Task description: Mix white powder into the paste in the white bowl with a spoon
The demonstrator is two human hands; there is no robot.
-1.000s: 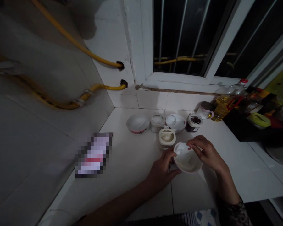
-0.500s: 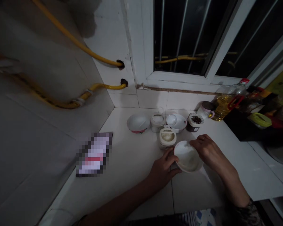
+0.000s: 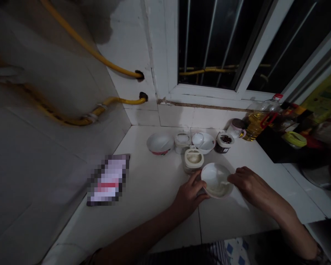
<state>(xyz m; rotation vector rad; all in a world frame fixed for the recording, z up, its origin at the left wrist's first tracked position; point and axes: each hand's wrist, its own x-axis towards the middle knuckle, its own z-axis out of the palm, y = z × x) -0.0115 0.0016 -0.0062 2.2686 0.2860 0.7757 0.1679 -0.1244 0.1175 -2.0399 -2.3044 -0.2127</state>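
Observation:
A small white bowl (image 3: 213,173) with cloudy, pale contents is tilted slightly toward me. My left hand (image 3: 191,192) grips its left rim, thumb at the inner edge and fingers along the outside. At the right rim, my right hand (image 3: 246,184) is closed around what looks like a white spoon (image 3: 224,183), its tip down in the bowl; most of it is hidden by the fingers. Just behind the bowl stands an open seasoning jar (image 3: 194,159) of pale grains. Farther back are a jar of white powder (image 3: 182,141) and a jar with dark contents (image 3: 224,141).
A wide bowl (image 3: 160,143) and another white bowl (image 3: 208,142) stand near the back wall. To the right are a mug (image 3: 235,129), an oil bottle (image 3: 255,123) and a dark box (image 3: 270,147). A blurred-out flat item (image 3: 109,180) lies at the left.
My right hand has shifted from the bowl's upper right rim down and to the right, and the white spoon now shows in the bowl. My left hand keeps its hold.

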